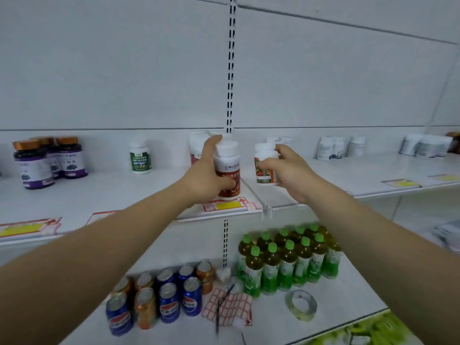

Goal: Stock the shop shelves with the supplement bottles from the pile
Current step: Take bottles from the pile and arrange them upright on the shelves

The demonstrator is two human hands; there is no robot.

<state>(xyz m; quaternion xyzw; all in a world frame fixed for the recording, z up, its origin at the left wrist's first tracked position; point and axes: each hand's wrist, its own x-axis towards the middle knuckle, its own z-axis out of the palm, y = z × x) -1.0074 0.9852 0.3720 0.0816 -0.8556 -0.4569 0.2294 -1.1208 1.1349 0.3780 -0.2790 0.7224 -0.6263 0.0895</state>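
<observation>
Gripping a red-labelled bottle (227,168) upright at the shelf (129,195) front, the left hand (209,175) wraps its side; the right hand (286,168) holds an orange-labelled bottle (264,163) just beside it. Below stand tea bottles (286,257), soda cans (161,297) and a tape roll (301,305).

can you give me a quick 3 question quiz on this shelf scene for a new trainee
1. True or false: the left hand grips a white-capped bottle with a red label standing on the upper shelf.
2. What does the right hand hold? A) a soda can B) a white bottle with an orange and green label C) a roll of tape
3. Fill in: the green-capped tea bottles stand on the ____ shelf.

Key: 1 true; 2 B; 3 lower
</observation>
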